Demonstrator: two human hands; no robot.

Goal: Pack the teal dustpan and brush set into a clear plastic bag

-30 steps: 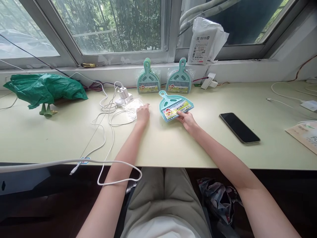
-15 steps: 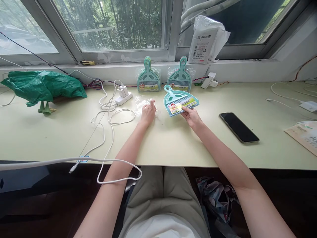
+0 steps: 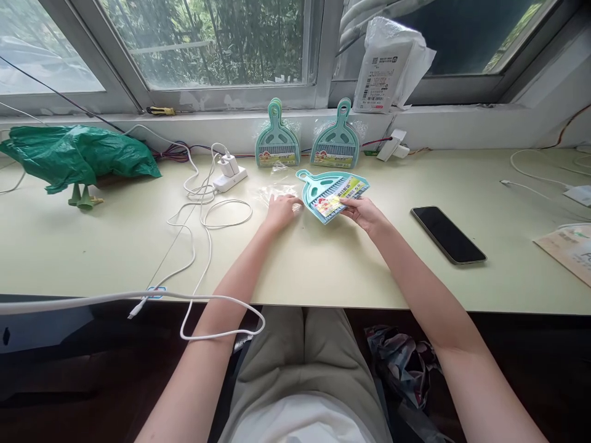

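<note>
Centre of frame: dustpan with its brush, tilted, handle toward upper left, printed label across it. My right hand has it pinched at the wide end, thumb over the label, fingers curled beneath. My left hand, just left of the dustpan, lies fingers bent at a clear wrapper; cannot tell whether it grips the plastic. Upper centre: two wrapped dustpans, upright. Left of centre: white power strip. Right: dark phone, flat on the desk.
</note>
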